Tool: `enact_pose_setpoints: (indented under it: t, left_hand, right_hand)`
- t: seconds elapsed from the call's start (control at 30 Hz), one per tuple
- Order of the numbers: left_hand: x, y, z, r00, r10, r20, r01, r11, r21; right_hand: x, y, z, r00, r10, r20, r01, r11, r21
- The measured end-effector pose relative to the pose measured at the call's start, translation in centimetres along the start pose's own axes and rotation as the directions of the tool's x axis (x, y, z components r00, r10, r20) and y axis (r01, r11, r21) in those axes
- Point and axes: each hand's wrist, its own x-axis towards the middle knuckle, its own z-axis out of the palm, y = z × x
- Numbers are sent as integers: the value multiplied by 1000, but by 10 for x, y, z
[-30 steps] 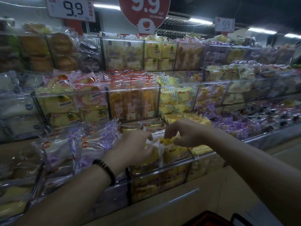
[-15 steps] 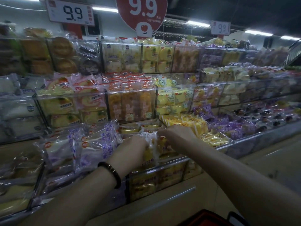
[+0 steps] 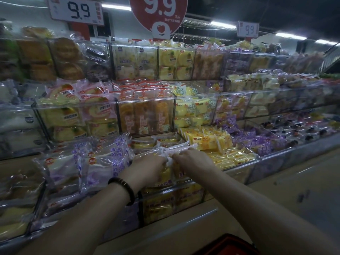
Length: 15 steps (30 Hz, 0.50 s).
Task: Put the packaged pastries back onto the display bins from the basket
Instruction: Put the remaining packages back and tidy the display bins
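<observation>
Clear display bins (image 3: 165, 205); left hand (image 3: 147, 170), right hand (image 3: 192, 161) gripping pastry packs (image 3: 166, 174)

Wide-angle camera on my head, facing forward and slightly down, close to the tiered display bins (image 3: 145, 102), my forearms (image 3: 88, 214) across the lower frame, price signs (image 3: 76, 11) along the top, red basket (image 3: 228, 245) at the bottom edge.

"9.9" on red sign (image 3: 158, 13), perhaps far tag (image 3: 248, 30)
</observation>
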Motion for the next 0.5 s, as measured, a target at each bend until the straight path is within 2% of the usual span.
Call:
enact_pose_setpoints:
  t: [0.1,0.2,0.3,0.4,0.5]
  left_hand:
    - [-3,-2,4,998,-25,-54,19,994,-111]
    - [-13,-7,12,989,-31,-144,-3,973,-229]
    - [-27,-5,17,971,-27,-238,-17,983,-182]
    - [-41,6,21,935,-38,-352,11,997,-78]
    - [-54,21,29,875,30,-483,-111,984,-139]
  right_hand:
    - [-7,-2,0,992,123,-23,-118,978,170]
    - [-26,-2,7,959,249,-137,-187,916,354]
    - [-49,-4,13,907,350,-232,-218,864,453]
    - [-67,-6,15,884,408,-230,-218,793,568]
    - [-80,0,20,864,447,-232,-194,721,665]
